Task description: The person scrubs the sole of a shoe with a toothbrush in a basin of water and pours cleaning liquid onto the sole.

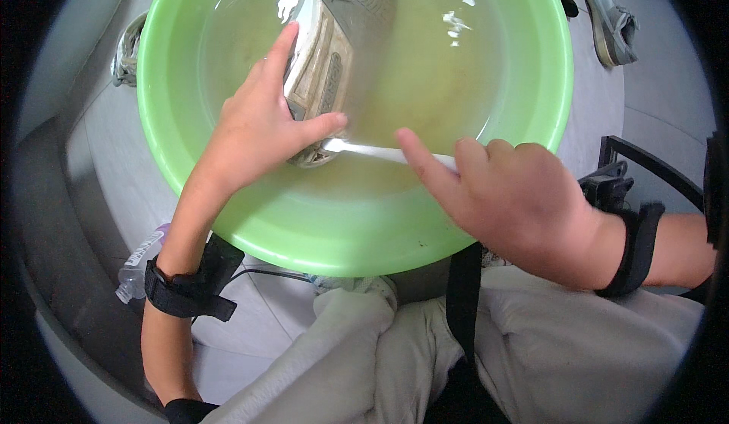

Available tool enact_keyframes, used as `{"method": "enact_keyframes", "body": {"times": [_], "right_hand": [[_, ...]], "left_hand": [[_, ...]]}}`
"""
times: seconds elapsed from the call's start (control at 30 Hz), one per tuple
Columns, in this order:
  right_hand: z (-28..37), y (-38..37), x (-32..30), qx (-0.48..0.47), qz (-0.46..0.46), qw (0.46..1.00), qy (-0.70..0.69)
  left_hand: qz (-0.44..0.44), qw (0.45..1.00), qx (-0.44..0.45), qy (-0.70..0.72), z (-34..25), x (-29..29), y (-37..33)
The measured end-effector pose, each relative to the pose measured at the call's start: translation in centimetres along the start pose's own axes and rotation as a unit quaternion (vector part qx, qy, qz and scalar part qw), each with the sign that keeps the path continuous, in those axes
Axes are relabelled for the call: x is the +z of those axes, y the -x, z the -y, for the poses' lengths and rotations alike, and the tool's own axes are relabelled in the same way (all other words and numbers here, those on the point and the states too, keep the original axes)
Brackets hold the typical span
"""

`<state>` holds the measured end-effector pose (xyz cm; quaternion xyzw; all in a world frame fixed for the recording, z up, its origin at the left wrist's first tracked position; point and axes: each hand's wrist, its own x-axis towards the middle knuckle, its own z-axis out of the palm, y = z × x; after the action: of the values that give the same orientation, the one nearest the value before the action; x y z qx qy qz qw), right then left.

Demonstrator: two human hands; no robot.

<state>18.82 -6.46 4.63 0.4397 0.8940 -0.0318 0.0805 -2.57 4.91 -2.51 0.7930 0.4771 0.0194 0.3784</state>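
Note:
A green plastic basin [319, 245] of murky yellowish water stands in front of me. Inside it is a sneaker [326, 67] with its grey and dirty off-white sole turned up, partly in the water. My left hand [258, 113] grips the shoe from its left side, the thumb pressed across the near end of the sole. My right hand [516, 204] is closed round the handle of a slim white brush [380, 153], index finger stretched along it. The brush head touches the near end of the shoe by my left thumb; its bristles cannot be made out.
On the tiled floor, a grey sneaker [611, 33] lies past the basin's right rim and another shoe [130, 52] past its left. A clear plastic bottle [137, 272] lies beside my left forearm. A black metal frame [653, 154] stands at the right.

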Motion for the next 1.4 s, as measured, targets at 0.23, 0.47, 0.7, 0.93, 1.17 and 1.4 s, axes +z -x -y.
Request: {"method": "enact_keyframes", "body": {"times": [0.23, 0.47, 0.7, 0.93, 1.17, 1.4], "right_hand": [[-1.9, -0.8, 1.6, 0.137, 0.209, 0.740, -0.625], [-1.9, 0.5, 2.5, 0.084, 0.134, 0.860, -0.485], [2.9, -1.7, -1.2, 0.055, 0.108, 0.985, 0.124], [-4.3, -6.0, -5.3, 0.031, 0.317, 0.914, -0.252], [-7.2, -4.2, -2.7, 0.002, 0.282, 0.905, -0.317], [-7.1, -1.0, -2.8, 0.051, 0.252, 0.928, -0.271]], "left_hand": [[-0.002, 0.999, 0.012, 0.038, -0.2, 0.2, 0.0], [-0.002, 0.995, 0.039, 0.089, 0.5, 0.9, -0.1], [-0.025, 0.999, 0.034, -0.002, -0.1, 0.4, -0.1], [0.017, 0.999, -0.008, 0.028, -1.2, -0.2, -0.5], [-0.005, 0.999, 0.032, 0.023, 0.2, -0.3, -0.4], [0.021, 0.994, 0.063, 0.085, 1.2, -0.7, -1.0]]}}
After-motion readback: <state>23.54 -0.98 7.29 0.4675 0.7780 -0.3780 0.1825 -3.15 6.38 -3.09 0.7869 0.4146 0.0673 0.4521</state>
